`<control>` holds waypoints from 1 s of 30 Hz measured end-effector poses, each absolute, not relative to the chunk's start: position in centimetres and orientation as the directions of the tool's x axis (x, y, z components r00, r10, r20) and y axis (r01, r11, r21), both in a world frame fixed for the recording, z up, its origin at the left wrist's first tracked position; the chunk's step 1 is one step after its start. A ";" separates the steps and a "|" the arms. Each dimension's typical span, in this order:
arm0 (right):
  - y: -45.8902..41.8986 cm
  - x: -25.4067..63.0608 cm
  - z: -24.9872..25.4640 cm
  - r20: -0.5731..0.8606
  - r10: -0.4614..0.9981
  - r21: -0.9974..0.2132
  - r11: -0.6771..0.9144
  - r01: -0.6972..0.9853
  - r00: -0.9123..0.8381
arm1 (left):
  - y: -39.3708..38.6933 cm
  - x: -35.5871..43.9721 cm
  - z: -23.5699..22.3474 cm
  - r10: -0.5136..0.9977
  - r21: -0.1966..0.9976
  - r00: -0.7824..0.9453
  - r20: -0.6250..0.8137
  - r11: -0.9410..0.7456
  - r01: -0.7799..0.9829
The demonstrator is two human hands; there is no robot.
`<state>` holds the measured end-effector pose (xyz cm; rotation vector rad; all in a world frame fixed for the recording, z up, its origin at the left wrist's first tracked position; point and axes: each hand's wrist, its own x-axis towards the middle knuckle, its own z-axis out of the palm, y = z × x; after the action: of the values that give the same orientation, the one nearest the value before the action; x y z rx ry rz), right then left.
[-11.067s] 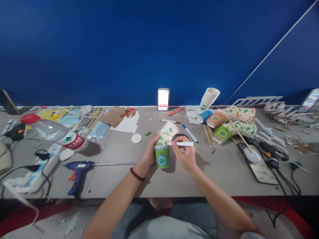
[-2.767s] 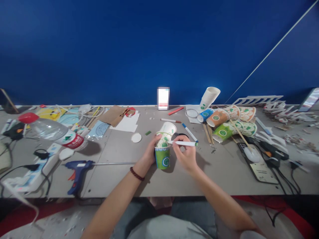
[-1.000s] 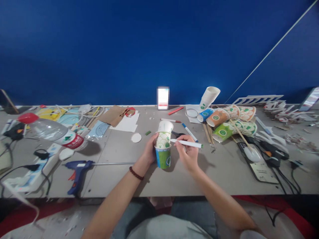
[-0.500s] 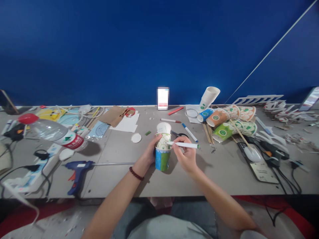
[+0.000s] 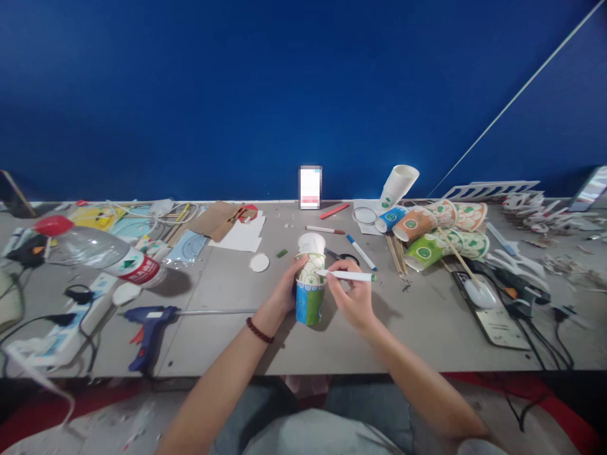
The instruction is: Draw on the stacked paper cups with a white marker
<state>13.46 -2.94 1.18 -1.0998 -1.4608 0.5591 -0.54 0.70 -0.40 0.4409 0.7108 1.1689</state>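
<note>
My left hand (image 5: 286, 289) is wrapped round the left side of a paper cup (image 5: 310, 304), with a beaded bracelet on the wrist. The cup's lower part is coloured blue and green, its upper part is white with a green pattern, and a white rim shows at the top. In my right hand (image 5: 353, 294) a white marker (image 5: 355, 276) with a green end is pinched; its tip meets the patterned side of the cup. Just behind that hand lie dark scissors (image 5: 342, 254), partly hidden. A white disc (image 5: 259, 262) rests on the table left of the cup.
On the left are a blue glue gun (image 5: 150, 328), a plastic bottle (image 5: 114, 256) and a power strip (image 5: 78, 322). More markers (image 5: 361, 253) lie beyond the cup. To the right are several paper cups (image 5: 417, 224), wooden sticks (image 5: 396, 254) and a phone (image 5: 502, 327).
The marker in my right hand has shifted very slightly left along the cup's side. My left hand and the cup stay in place.
</note>
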 end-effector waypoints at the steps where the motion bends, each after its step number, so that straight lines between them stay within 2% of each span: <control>1: -2.9 13.5 1.2 0.498 0.861 -0.839 0.447 0.311 0.107 | 0.7 -0.5 -0.4 0.937 0.650 0.219 -0.273 0.347 -0.676; 10: -2.8 13.6 1.0 0.488 0.865 -0.845 0.437 0.306 0.112 | 0.8 -0.5 -0.3 0.943 0.640 0.219 -0.251 0.331 -0.693; 30: -2.9 13.5 1.5 0.478 0.873 -0.861 0.441 0.253 0.102 | 0.6 -0.5 0.1 0.923 0.641 0.241 -0.298 0.381 -0.667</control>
<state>13.54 -2.90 1.49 -1.0669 -1.4360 0.6177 -0.53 0.61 0.07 0.4248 0.7151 1.1327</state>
